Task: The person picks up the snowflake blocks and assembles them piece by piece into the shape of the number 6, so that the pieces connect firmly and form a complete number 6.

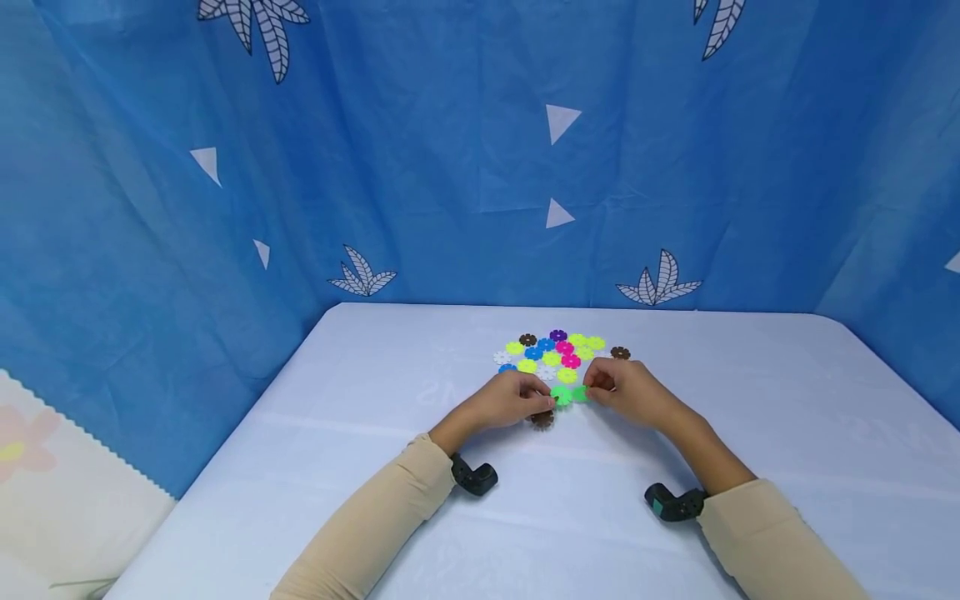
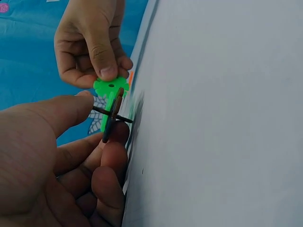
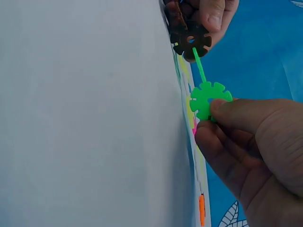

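a blue curtain (image 1: 480, 183) with white leaves (image 1: 657, 285) and triangles (image 1: 562, 122) hangs behind a white table (image 1: 570, 533).

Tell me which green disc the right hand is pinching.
The green disc seen flat-on in the right wrist view, where the right hand has its thumb over it. The other green disc appears edge-on there, slotted against a brown disc.

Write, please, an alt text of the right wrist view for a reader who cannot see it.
The right hand pinches a bright green notched disc; a green piece seen edge-on runs from it to a dark brown disc held by the left hand. A white tabletop fills the left side, and blue cloth shows on the right.
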`<state>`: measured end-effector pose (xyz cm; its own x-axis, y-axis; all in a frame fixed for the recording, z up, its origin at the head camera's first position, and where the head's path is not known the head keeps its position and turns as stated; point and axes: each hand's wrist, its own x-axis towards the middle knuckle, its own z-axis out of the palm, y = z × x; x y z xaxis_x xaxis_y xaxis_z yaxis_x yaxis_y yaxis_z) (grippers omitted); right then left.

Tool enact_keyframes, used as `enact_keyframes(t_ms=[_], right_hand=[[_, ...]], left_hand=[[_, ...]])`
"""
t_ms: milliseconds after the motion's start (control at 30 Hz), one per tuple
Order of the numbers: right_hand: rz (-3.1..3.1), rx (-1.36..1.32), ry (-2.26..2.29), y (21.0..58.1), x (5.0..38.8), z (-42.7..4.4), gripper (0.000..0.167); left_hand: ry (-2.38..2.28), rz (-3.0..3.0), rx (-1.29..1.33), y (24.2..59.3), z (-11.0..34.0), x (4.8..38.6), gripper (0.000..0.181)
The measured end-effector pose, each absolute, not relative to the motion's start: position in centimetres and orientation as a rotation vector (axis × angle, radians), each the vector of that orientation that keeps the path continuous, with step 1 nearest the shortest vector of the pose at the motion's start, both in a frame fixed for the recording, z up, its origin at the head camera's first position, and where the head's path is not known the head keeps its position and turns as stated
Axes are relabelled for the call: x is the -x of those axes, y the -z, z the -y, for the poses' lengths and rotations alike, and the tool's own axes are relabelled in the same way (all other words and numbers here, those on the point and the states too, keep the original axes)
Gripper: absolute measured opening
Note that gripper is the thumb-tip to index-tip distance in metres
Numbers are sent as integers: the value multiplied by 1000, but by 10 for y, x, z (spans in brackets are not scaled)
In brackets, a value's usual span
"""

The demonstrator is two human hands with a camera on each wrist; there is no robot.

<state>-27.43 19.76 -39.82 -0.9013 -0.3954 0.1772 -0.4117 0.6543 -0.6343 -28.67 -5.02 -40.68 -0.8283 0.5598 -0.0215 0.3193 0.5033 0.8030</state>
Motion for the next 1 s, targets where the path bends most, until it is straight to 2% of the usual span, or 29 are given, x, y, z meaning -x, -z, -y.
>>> enact_keyframes(t_ms=[1000], right_hand=[[2808,-777,-932,400,270,-184,14]], left_hand=[[-1269,-2427,-797,412,52,289,22]])
